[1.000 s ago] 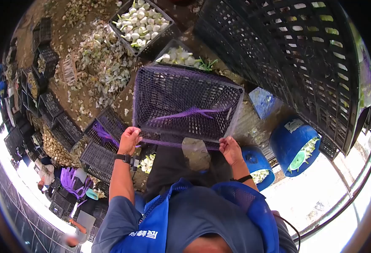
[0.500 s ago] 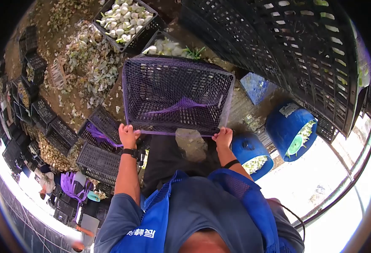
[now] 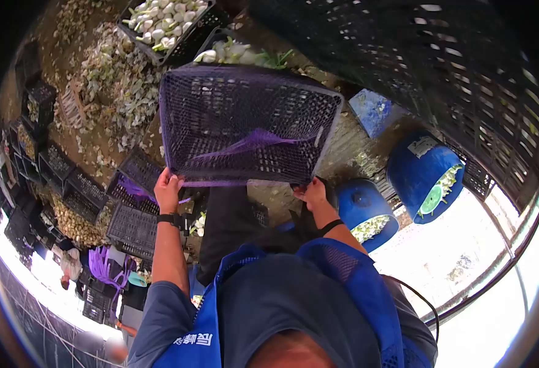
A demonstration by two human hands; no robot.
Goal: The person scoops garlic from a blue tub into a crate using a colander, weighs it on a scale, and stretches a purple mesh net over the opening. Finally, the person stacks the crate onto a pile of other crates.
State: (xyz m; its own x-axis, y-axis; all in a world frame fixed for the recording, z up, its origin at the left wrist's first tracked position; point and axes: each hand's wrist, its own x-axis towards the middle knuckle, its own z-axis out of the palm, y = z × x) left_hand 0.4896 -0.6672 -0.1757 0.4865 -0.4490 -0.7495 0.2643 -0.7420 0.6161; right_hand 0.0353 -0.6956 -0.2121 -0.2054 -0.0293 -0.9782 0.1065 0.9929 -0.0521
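A black plastic crate point(image 3: 220, 104) with a purple mesh net point(image 3: 254, 142) stretched over it is in front of my body. My left hand point(image 3: 168, 187) is closed on its near left corner, fingers gripping the rim and net edge. At the near right corner, my right hand point(image 3: 312, 192) is closed on the rim in the same way. Through the net, the inside of the crate shows no contents except a bunched fold of purple mesh. A crate of white peeled bulbs point(image 3: 229, 52) lies just beyond the far rim, partly hidden by it.
Another crate of white bulbs point(image 3: 165, 24) stands far left, near peel scraps point(image 3: 122, 92) on the floor. Blue barrels point(image 3: 364, 211) with green-white trimmings stand at right. A tall black crate stack point(image 3: 416, 67) rises at upper right. More black crates point(image 3: 131, 230) and people are at left.
The netted crate has shifted left and slightly up in view, and now sits at more of a slant. Both hands have moved with it, still gripping. My legs have changed position beneath.
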